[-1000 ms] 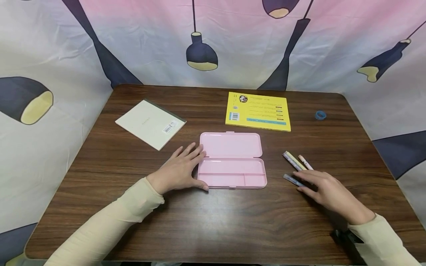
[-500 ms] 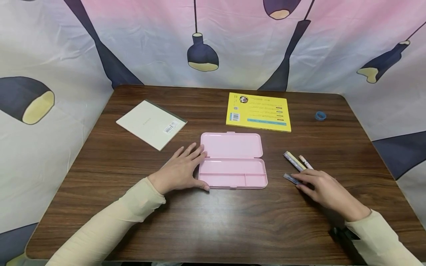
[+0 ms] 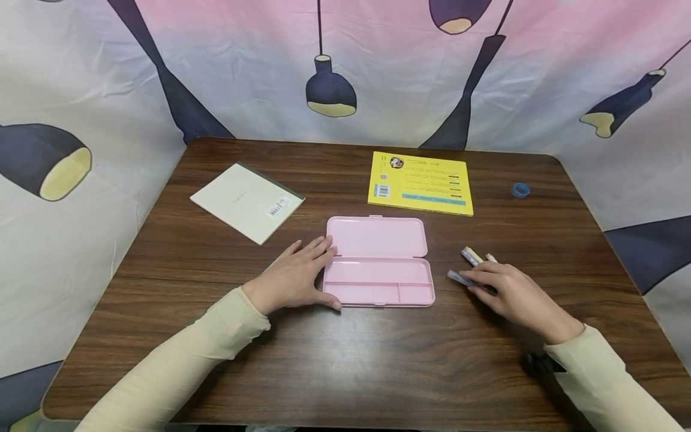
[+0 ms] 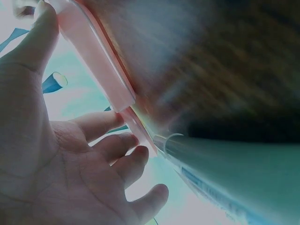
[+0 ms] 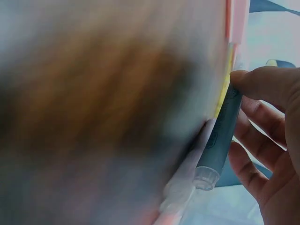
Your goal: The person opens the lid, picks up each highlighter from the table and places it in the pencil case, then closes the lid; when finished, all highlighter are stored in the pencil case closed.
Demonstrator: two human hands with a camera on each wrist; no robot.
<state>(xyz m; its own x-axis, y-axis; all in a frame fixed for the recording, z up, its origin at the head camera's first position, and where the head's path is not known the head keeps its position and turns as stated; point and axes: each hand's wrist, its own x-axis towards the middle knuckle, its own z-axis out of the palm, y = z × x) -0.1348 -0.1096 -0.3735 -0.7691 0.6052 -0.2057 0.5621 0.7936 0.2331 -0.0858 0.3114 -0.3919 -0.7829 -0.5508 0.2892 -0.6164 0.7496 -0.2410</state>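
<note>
A pink pencil case [image 3: 376, 270] lies unfolded flat, its lid away from me and its divided tray nearer. My left hand [image 3: 294, 279] is spread at the case's left side, fingertips by the lid and thumb at the tray's front corner. In the left wrist view its fingers touch the case's edge. My right hand [image 3: 513, 300] pinches a grey-blue pen [image 5: 222, 131] with a clear end between thumb and fingers, right of the case. Just beyond this hand lie more pens [image 3: 471, 256], including a pale one [image 3: 490, 258], partly hidden by the hand.
A cream notebook [image 3: 245, 201] with a barcode label lies back left. Behind the case is a yellow book [image 3: 421, 183]. A blue tape ring [image 3: 520, 190] sits at the back right of the brown wooden table [image 3: 351, 372]. A printed cloth hangs behind.
My right hand has closed on the grey-blue pen and moved it left toward the pencil case, now covering more of the other pens. The left hand stays at the case.
</note>
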